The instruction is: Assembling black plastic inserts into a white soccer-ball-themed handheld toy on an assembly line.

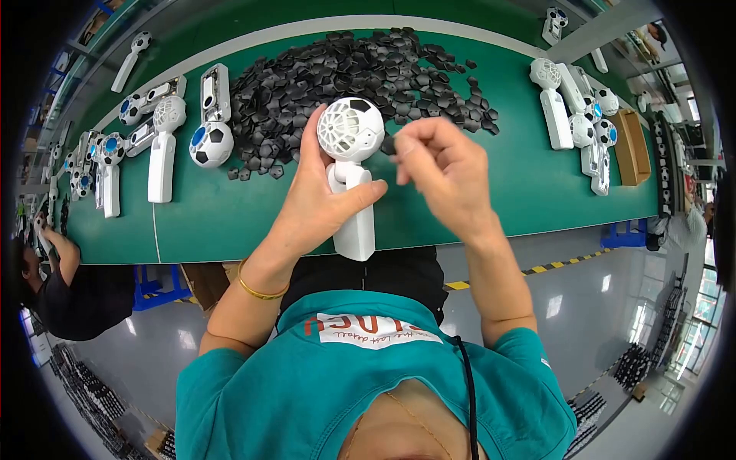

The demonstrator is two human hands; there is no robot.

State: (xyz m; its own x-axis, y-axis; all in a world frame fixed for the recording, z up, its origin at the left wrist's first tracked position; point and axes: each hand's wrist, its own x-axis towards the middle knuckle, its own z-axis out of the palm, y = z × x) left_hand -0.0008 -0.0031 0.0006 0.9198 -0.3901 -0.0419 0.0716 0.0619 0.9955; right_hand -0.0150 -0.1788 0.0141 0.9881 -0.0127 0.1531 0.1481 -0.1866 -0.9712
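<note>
My left hand [318,199] is wrapped round the neck of a white handheld fan [355,234], its thumb across the front. The fan stands with its football-shaped head up; the head has an open grille on the left and a black patch near the top. Just to the right of that head, my right hand [451,172] is closed in a pinch on a small black pentagon piece [389,145]. The fingers partly cover the piece. Beyond both hands spreads a large heap of similar black pieces [322,80] on the green table [460,199].
Several white fans lie left of the heap, one fan [211,123] closest to it. More fans [553,107] lie at the right, beside an open cardboard box [632,149]. Another person [73,284] sits at the far left. A grey post [594,34] rises at the back right.
</note>
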